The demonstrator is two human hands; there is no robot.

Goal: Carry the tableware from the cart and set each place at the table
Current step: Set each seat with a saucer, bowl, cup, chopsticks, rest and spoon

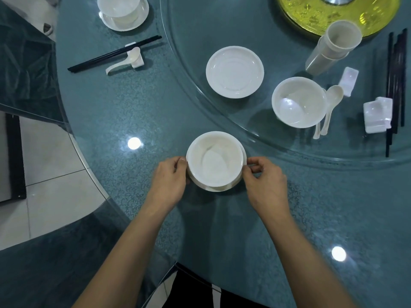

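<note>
Left hand (171, 176) curled against left side of white bowl (214, 161), thumb on its rim. Right hand (264, 178) pinched right edge of the saucer (222, 189) under that bowl. Bowl sat on saucer on teal glass-topped table (111, 130), near the front edge, just outside the glass turntable (189, 81). On the turntable: empty plate (234, 72), second bowl (299, 102) with two spoons (331, 101) touching its right side, stacked cups (333, 47) lying tilted, white chopstick rests (375, 116), and black chopsticks (395, 85) at far right. Far left place was set: bowl on saucer (120, 10), chopsticks and spoon (126, 61) on a rest.
</note>
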